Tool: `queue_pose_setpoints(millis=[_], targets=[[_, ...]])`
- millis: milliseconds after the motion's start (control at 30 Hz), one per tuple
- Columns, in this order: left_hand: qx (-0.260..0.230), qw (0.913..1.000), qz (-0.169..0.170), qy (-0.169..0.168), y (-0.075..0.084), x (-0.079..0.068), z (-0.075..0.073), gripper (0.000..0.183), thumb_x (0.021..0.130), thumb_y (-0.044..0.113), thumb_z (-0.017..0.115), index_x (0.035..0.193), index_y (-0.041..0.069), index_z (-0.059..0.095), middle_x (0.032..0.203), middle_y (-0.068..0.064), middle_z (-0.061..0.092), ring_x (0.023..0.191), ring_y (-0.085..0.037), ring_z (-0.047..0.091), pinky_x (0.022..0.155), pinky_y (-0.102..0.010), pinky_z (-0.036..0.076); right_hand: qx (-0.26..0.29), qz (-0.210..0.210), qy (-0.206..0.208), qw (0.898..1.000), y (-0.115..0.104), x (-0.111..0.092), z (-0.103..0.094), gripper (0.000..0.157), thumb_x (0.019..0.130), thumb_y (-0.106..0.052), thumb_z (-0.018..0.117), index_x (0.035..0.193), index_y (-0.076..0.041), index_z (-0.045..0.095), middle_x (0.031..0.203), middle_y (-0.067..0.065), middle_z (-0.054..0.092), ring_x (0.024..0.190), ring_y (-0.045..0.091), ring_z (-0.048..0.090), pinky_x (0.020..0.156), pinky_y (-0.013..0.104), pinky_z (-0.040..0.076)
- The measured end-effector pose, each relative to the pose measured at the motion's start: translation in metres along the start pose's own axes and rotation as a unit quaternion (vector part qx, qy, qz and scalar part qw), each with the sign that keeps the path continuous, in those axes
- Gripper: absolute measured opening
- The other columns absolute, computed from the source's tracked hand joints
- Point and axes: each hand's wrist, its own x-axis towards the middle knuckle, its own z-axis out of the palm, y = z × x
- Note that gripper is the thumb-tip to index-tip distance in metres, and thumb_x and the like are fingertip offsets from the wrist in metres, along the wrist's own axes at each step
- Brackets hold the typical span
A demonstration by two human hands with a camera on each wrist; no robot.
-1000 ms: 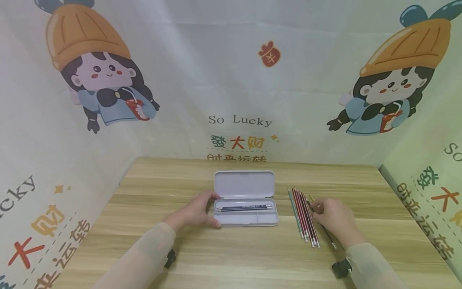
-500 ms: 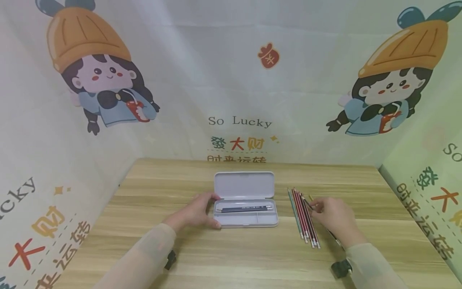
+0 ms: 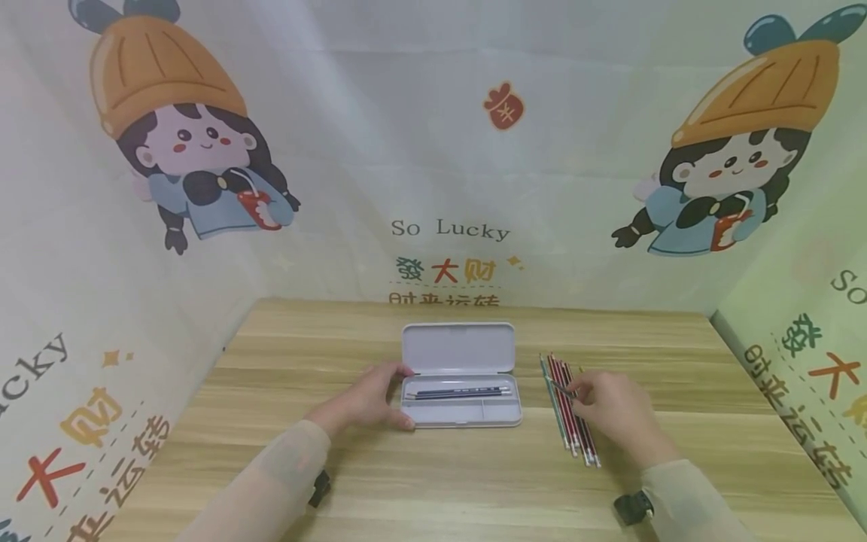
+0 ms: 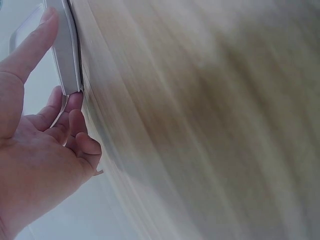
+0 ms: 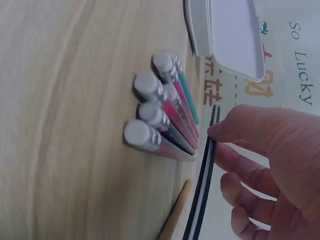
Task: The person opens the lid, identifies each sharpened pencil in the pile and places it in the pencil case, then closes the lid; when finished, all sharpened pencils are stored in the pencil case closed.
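The white pencil case (image 3: 443, 412) stands with its lid up and a few dark blue pencils (image 3: 460, 392) in its rear compartment. My left hand (image 3: 362, 399) holds the case's left end, thumb at the front corner and fingers at the back; the left wrist view shows the thumb against the case wall (image 4: 66, 55). Between thumb and fingertips, my right hand (image 3: 619, 410) pinches a black pencil (image 5: 202, 185) with a grey stripe. In the head view this pencil's tip overlaps the row of red, dark and green pencils (image 3: 574, 429) to the right of the case.
A yellow pencil (image 5: 176, 210) lies beside the row, mostly behind my right hand in the head view. The white eraser ends (image 5: 137, 132) of the row point toward me. A printed cloth (image 3: 447, 165) hangs behind the wooden table (image 3: 420, 482).
The black pencil has come up off the table in my right hand and swung left over the row. My left hand and the case stay where they were.
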Motion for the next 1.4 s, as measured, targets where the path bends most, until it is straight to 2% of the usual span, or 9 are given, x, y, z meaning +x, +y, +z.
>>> queue_pose_setpoints(millis=[267,400,600,833,1067,1233,1400], targets=[[-0.005,1.0,0.006,-0.003,-0.003,0.0,0.0,0.088,0.063,0.026,0.098,0.137,0.006,0.056,0.139,-0.016,0.059,0.134,-0.038,0.048,0.121,-0.057,0.034,-0.026,-0.034,0.021,0.999,-0.011,0.001,0.004,0.015,0.081,-0.018,0.08,0.095,-0.02,0.079,0.08,-0.01,0.073,0.055,0.007,0.045,0.048,0.026,0.035],[-0.004,1.0,0.006,-0.004,-0.002,0.0,0.0,0.088,0.063,0.025,0.099,0.138,0.006,0.056,0.14,-0.015,0.059,0.134,-0.037,0.048,0.121,-0.056,0.034,-0.038,-0.049,0.027,0.998,-0.017,0.003,0.007,0.015,0.079,-0.018,0.08,0.094,-0.021,0.079,0.082,-0.008,0.074,0.062,0.009,0.053,0.051,0.029,0.041],[0.003,1.0,0.006,-0.004,-0.002,0.001,0.0,0.088,0.063,0.025,0.098,0.138,0.006,0.055,0.14,-0.015,0.059,0.134,-0.037,0.049,0.122,-0.056,0.034,-0.045,-0.081,0.041,0.995,-0.024,0.009,0.014,0.016,0.078,-0.017,0.08,0.094,-0.02,0.08,0.083,-0.008,0.075,0.073,0.013,0.065,0.064,0.035,0.054],[0.002,1.0,0.004,-0.002,-0.003,0.001,0.0,0.088,0.063,0.026,0.099,0.138,0.006,0.056,0.139,-0.015,0.059,0.133,-0.037,0.049,0.121,-0.056,0.035,-0.031,-0.09,0.04,0.995,-0.036,0.015,0.022,0.015,0.078,-0.017,0.081,0.093,-0.021,0.081,0.081,-0.011,0.074,0.071,0.008,0.059,0.062,0.03,0.049],[0.004,1.0,0.008,-0.003,0.0,0.0,0.001,0.088,0.063,0.027,0.098,0.138,0.007,0.056,0.14,-0.014,0.059,0.133,-0.036,0.049,0.12,-0.056,0.036,-0.015,-0.12,0.039,0.992,-0.046,0.02,0.028,0.016,0.079,-0.017,0.083,0.094,-0.021,0.082,0.085,-0.01,0.076,0.081,0.013,0.067,0.078,0.04,0.057],[0.004,1.0,0.006,-0.003,-0.002,0.0,0.001,0.088,0.063,0.026,0.098,0.138,0.007,0.056,0.14,-0.015,0.059,0.133,-0.037,0.048,0.12,-0.057,0.036,-0.032,-0.147,0.043,0.988,-0.052,0.027,0.034,0.013,0.079,-0.017,0.083,0.091,-0.022,0.082,0.085,-0.009,0.076,0.078,0.013,0.065,0.073,0.036,0.056],[0.003,1.0,0.002,-0.003,-0.003,0.0,0.0,0.089,0.063,0.026,0.099,0.138,0.007,0.056,0.14,-0.015,0.058,0.133,-0.037,0.048,0.12,-0.058,0.035,-0.038,-0.148,0.033,0.988,-0.059,0.033,0.038,0.013,0.08,-0.018,0.083,0.092,-0.024,0.081,0.091,-0.008,0.077,0.084,0.015,0.068,0.077,0.039,0.058]])
